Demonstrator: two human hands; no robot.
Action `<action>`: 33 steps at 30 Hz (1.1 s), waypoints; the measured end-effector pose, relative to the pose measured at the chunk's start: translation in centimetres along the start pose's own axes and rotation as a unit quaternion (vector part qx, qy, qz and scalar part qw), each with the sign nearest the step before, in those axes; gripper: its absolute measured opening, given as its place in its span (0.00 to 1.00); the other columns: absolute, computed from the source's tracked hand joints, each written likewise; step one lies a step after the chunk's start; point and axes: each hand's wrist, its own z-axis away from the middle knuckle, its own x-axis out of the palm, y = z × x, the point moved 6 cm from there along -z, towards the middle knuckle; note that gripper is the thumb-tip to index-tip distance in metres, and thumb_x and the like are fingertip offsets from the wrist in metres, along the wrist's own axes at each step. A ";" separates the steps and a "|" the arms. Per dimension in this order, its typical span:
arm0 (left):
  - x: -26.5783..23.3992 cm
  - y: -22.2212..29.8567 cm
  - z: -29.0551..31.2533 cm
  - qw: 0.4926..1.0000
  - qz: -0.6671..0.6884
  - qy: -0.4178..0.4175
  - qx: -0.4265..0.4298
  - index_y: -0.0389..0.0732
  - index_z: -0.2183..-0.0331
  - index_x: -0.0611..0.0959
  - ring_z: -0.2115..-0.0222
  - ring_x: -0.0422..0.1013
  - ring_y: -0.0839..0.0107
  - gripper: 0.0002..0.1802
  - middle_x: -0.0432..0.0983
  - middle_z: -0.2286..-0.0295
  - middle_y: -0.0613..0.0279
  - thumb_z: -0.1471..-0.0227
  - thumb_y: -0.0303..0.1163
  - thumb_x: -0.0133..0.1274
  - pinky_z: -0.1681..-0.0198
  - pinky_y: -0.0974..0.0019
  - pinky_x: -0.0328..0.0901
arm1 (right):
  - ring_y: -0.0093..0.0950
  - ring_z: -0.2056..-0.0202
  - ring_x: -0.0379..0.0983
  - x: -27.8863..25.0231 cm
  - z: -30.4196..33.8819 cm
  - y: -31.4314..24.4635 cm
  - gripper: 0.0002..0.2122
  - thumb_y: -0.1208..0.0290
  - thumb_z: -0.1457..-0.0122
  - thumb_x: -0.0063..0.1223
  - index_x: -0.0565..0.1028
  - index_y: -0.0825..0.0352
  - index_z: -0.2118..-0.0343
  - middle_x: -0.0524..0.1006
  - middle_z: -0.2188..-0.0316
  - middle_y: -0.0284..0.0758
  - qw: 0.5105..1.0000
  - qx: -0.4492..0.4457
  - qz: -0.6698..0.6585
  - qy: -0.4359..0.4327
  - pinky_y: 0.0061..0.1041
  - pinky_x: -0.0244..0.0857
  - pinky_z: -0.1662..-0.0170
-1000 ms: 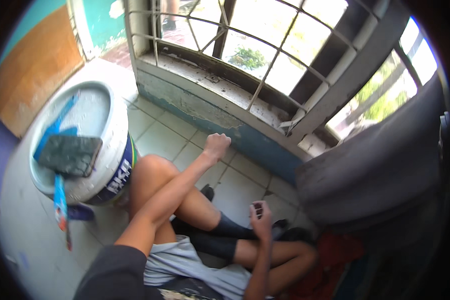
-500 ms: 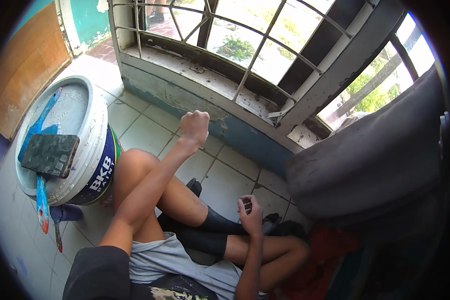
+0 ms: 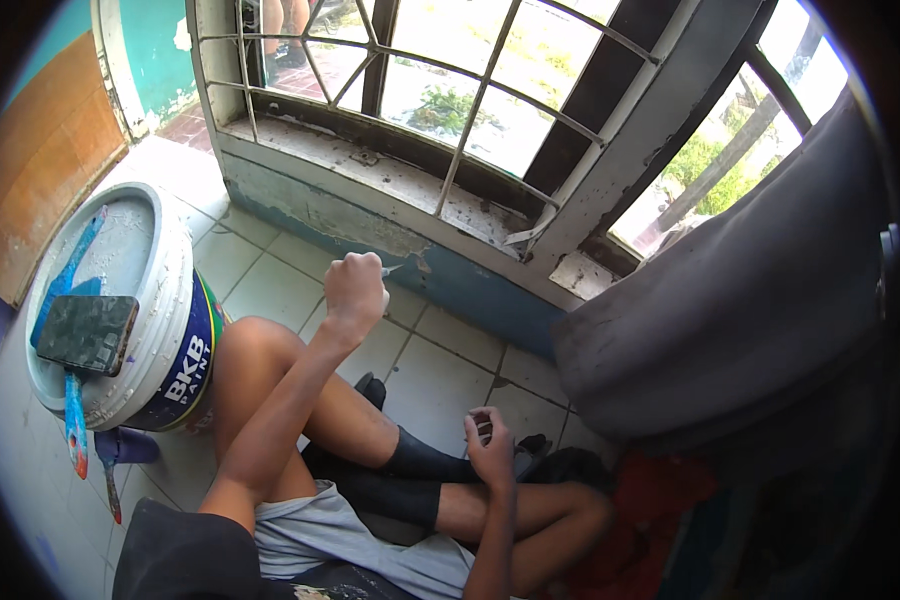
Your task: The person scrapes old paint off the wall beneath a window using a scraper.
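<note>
Raised before the low wall under the window, my left hand [image 3: 354, 291] is closed in a fist. From its far side juts a pale, thin, pointed blade-like tip [image 3: 394, 270]; the rest of that tool is hidden by my fingers. The tip appears in front of the peeling blue wall [image 3: 410, 250], and I cannot tell whether it touches. Over my crossed legs, my right hand [image 3: 491, 452] hovers with fingers curled inward. A dark patch shows between its fingers and thumb, and I cannot make out whether it holds anything.
A paint bucket [image 3: 175, 300] stands at left, carrying a phone [image 3: 88, 333] and a blue-stained paintbrush [image 3: 76, 420] on its lid. A purple container [image 3: 130, 447] sits beside it. A barred window [image 3: 440, 75] is ahead; dark cloth [image 3: 710, 290] hangs at right.
The pale tool tip now shows beyond my left fist, which has turned. My right hand stays curled near the same place. The whole view has shifted slightly.
</note>
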 end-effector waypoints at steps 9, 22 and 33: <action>-1.4 -0.1 -0.4 0.993 0.062 0.077 0.059 0.37 0.79 0.84 0.71 0.79 0.46 0.04 0.79 0.77 0.43 0.59 0.22 0.55 0.65 0.53 0.75 | 0.30 0.71 0.78 -1.0 0.0 0.3 0.07 0.71 0.40 0.55 0.74 0.68 0.63 0.79 0.73 0.39 0.999 0.041 0.017 -0.014 0.29 0.69 0.66; 2.6 -2.1 -2.0 0.998 0.023 0.026 0.049 0.39 0.75 0.86 0.69 0.78 0.49 0.06 0.80 0.74 0.47 0.61 0.23 0.56 0.63 0.54 0.74 | 0.26 0.73 0.75 0.2 0.4 0.1 0.07 0.70 0.39 0.54 0.74 0.68 0.64 0.77 0.75 0.36 0.999 0.031 0.001 -0.027 0.27 0.68 0.68; 4.7 -1.3 0.2 0.998 0.024 0.013 0.060 0.37 0.74 0.83 0.69 0.78 0.50 0.04 0.80 0.74 0.48 0.57 0.23 0.55 0.62 0.54 0.73 | 0.26 0.73 0.76 -0.3 0.6 -1.2 0.05 0.73 0.39 0.53 0.73 0.67 0.63 0.78 0.75 0.35 0.999 0.044 0.006 -0.023 0.27 0.68 0.67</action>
